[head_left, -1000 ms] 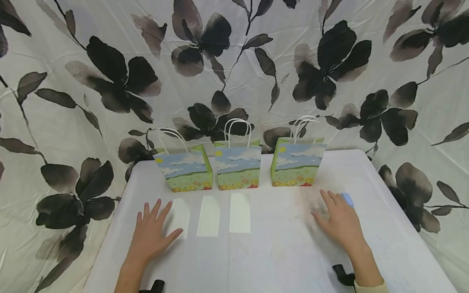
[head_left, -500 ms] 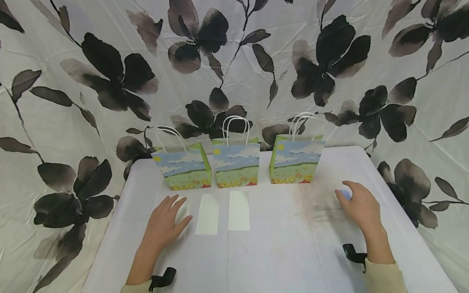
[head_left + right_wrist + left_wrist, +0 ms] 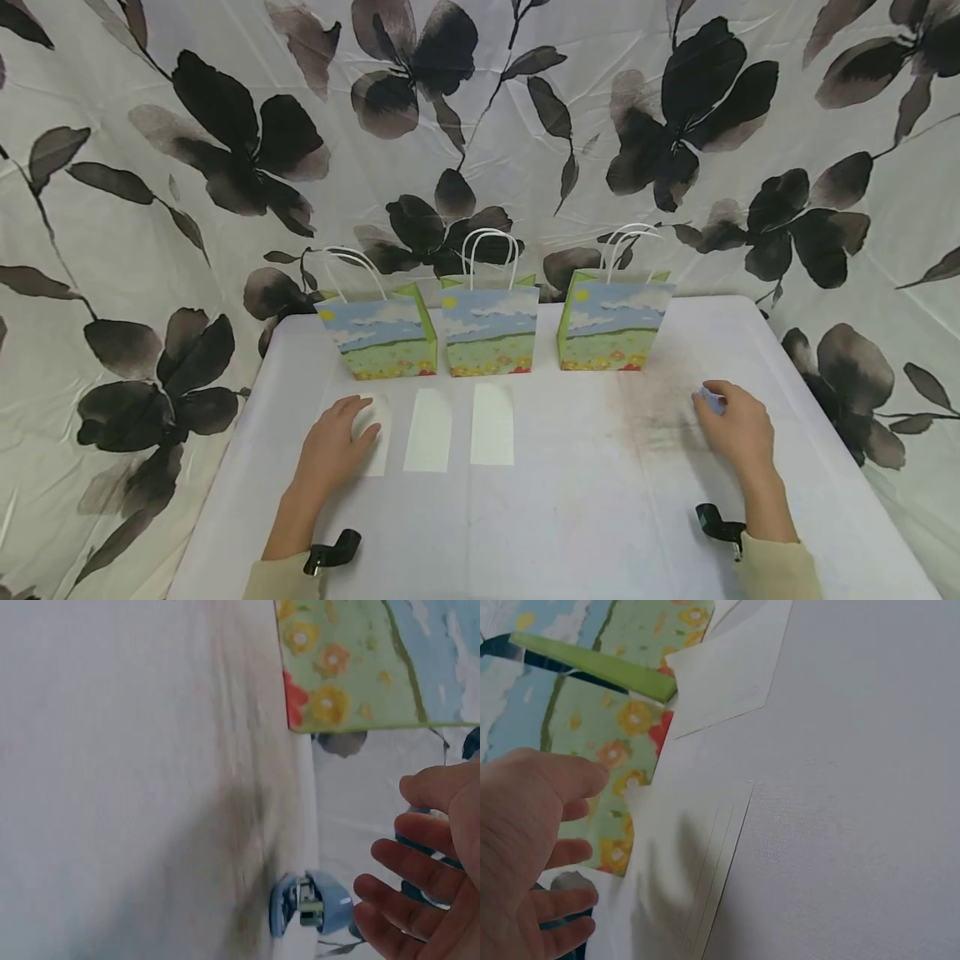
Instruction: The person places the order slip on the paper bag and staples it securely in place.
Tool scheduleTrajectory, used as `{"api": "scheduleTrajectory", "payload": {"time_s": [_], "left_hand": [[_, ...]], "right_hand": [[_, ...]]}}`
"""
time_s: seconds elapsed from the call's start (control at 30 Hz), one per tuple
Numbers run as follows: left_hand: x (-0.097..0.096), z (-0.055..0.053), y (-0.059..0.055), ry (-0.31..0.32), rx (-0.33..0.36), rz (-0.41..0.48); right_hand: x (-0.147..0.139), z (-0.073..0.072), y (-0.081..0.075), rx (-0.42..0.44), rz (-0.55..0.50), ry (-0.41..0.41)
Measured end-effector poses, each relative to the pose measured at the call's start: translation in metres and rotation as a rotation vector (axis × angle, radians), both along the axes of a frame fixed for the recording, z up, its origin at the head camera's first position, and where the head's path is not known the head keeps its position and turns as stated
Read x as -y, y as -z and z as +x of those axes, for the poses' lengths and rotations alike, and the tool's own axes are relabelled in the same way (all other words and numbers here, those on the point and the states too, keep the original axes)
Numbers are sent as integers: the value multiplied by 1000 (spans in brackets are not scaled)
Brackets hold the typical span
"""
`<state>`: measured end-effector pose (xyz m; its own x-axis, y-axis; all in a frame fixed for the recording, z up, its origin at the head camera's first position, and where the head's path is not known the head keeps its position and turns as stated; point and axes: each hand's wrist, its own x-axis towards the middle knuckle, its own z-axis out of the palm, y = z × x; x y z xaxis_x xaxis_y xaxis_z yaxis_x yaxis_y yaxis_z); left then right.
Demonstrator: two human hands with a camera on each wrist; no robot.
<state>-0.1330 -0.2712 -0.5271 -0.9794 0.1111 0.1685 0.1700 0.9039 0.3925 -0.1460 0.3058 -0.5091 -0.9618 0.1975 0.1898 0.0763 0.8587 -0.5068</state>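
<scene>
My left hand (image 3: pixel 330 443) hovers over the leftmost of three pale paper cards (image 3: pixel 378 437), its fingers loosely bent and holding nothing. In the left wrist view that card (image 3: pixel 697 862) lies flat under the hand's shadow, with thin lines along one side. The middle card (image 3: pixel 428 429) and right card (image 3: pixel 492 425) lie beside it. At the right, my right hand (image 3: pixel 738 429) is over a small blue device (image 3: pixel 712 401) that looks like a mini stapler. The right wrist view shows relaxed fingers (image 3: pixel 409 866) beside the device (image 3: pixel 330 904), not curled round it.
Three paper gift bags with white handles stand upright along the table's back: the left bag (image 3: pixel 386 346), the middle bag (image 3: pixel 489 337) and the right bag (image 3: pixel 617 333). Behind them hangs a floral cloth (image 3: pixel 555 167). Brownish smudges (image 3: pixel 652 408) mark the white table (image 3: pixel 555 517).
My left hand has shifted right and forward over the leftmost card, its fingers drawing closer together. The right hand has moved right to the blue device, its thumb and index finger now on either side.
</scene>
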Motion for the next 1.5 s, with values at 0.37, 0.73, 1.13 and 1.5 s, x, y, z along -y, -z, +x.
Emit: {"api": "scheduleTrajectory", "payload": {"time_s": [0.37,0.73,1.13,1.5], "left_hand": [[20,-4,17,1,162,25],[33,-18,13,19,276,-24],[36,-48,7,21,322,-2],[57,-61,14,30,308,178]], "right_hand": [[60,-1,20,-49,-80,-167],[113,-14,21,-11,-128,-335],[130,-8,26,53,-143,-378],[143,-3,28,73,-190,-436]]}}
